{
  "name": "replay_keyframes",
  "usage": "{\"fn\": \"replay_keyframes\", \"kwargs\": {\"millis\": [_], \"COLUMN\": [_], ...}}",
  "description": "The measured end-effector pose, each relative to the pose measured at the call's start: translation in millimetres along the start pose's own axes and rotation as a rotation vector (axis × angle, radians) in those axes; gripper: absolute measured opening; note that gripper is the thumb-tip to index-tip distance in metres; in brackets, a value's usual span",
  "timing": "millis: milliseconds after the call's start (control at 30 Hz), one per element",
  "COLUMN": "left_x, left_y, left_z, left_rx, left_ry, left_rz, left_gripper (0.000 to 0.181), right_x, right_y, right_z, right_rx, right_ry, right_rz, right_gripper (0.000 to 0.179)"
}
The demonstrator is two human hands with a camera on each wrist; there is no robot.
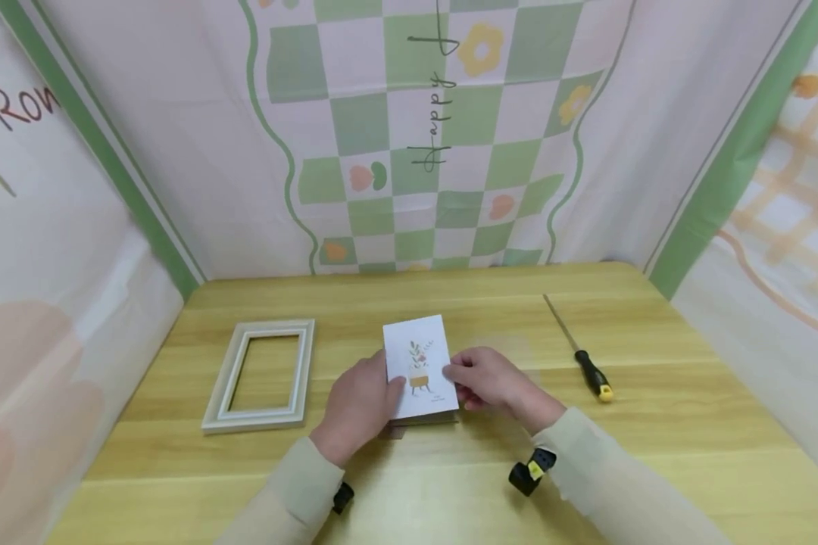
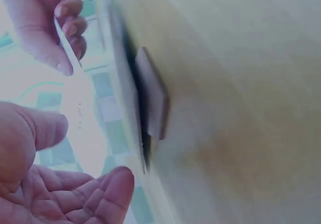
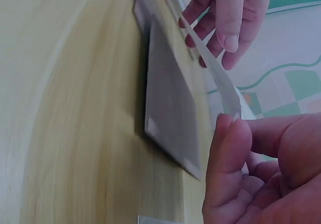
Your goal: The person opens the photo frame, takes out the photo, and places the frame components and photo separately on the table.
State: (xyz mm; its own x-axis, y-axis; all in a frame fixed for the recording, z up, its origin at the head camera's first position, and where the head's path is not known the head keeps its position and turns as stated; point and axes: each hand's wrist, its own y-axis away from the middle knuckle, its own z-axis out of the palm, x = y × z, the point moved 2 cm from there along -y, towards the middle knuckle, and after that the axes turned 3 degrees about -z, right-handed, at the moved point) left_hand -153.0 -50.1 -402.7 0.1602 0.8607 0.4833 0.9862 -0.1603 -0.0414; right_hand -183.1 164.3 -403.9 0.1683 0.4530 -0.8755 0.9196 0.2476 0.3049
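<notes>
A white card [image 1: 419, 367] printed with a potted plant is held up above the table. My right hand [image 1: 494, 382] pinches its right edge between thumb and fingers. At the opposite edge is my left hand [image 1: 360, 397], its thumb in front of the card and its fingers behind; in the left wrist view thumb and fingers [image 2: 118, 186] stand apart, not gripping. Beneath the card a thin grey-brown board [image 3: 173, 103] rests tilted, propped on a small leg piece [image 2: 154, 96]. The head view shows only the board's near edge, the card hiding the rest.
To the left lies a white picture frame [image 1: 221, 397] with an open middle. On the right is a screwdriver [image 1: 591, 375] with a black and yellow handle. The corner of a clear sheet [image 3: 155, 220] shows low in the right wrist view. A patterned curtain [image 1: 354, 136] hangs behind the table.
</notes>
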Motion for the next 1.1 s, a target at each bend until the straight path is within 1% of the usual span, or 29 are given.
{"fn": "replay_keyframes", "kwargs": {"millis": [67,167,267,400,467,567,667,733,800,867,933,1100], "left_x": [-1.9,-5.0,-9.0,-14.0,-15.7,-18.0,-21.8,-26.8,-33.8,-42.5,-51.5,-70.0], "left_y": [-0.9,-0.9,-1.4,-4.1,-4.9,-4.9,-5.8,-7.6,-9.2,-10.9,-12.2,-16.0], "left_z": [-3.2,-6.5,-8.3,-11.6,-14.0,-17.7,-21.8,-25.3,-30.0,-35.3,-40.7,-49.5], "left_rx": [0.009,0.017,0.035,0.086,0.109,0.128,0.137,0.147,0.16,0.167,0.168,0.124], "left_ry": [0.056,0.12,0.175,0.251,0.285,0.312,0.295,0.271,0.23,0.185,0.141,0.066], "left_rz": [-0.052,-0.096,-0.103,-0.093,-0.094,-0.103,-0.096,-0.088,-0.08,-0.086,-0.113,-0.195], "left_gripper": [0.055,0.06,0.062,0.058,0.053,0.039,0.023,0.016,0.013,0.014,0.016,0.021], "right_x": [-1.0,-3.5,-5.6,-8.7,-10.2,-12.3,-13.2,-12.8,-11.8,-10.4,-8.6,-4.7], "right_y": [0.1,0.6,0.8,1.0,0.9,1.0,1.2,1.6,2.1,3.1,3.9,5.8], "right_z": [2.0,5.5,8.0,10.3,11.5,13.5,14.7,14.2,13.1,11.6,10.2,9.0], "right_rx": [-0.016,-0.034,-0.036,-0.027,-0.029,-0.038,-0.038,-0.035,-0.033,-0.034,-0.039,-0.052], "right_ry": [-0.033,-0.063,-0.069,-0.064,-0.068,-0.071,-0.07,-0.052,-0.039,-0.024,-0.016,-0.006], "right_rz": [-0.005,-0.008,-0.01,-0.018,-0.025,-0.032,-0.037,-0.039,-0.04,-0.042,-0.042,-0.036], "right_gripper": [0.02,0.02,0.021,0.021,0.022,0.022,0.02,0.021,0.023,0.026,0.029,0.03]}}
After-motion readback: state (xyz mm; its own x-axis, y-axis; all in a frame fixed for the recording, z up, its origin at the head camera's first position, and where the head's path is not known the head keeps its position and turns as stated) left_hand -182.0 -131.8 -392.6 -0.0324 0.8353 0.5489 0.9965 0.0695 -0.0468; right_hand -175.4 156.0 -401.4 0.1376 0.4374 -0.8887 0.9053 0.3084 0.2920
